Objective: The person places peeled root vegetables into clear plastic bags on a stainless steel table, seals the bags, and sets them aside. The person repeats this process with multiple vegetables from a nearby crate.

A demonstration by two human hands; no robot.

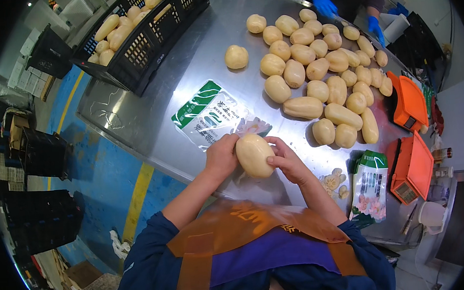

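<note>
A peeled lotus root section is held between my two hands above the near edge of the metal table. My left hand is at its left side, fingers curled beside the plastic bag; whether they grip the bag is hidden. My right hand grips the root from the right, thumb on its front. Just beyond lies a clear plastic bag with a green top, bearing writing and a flower print. Many pale lotus root sections are spread over the table's far right, and one lies apart.
A black plastic crate of lotus roots stands at the far left. Two orange scales, a stack of printed bags and small root pieces are on the right. Across the table stands a person in blue gloves.
</note>
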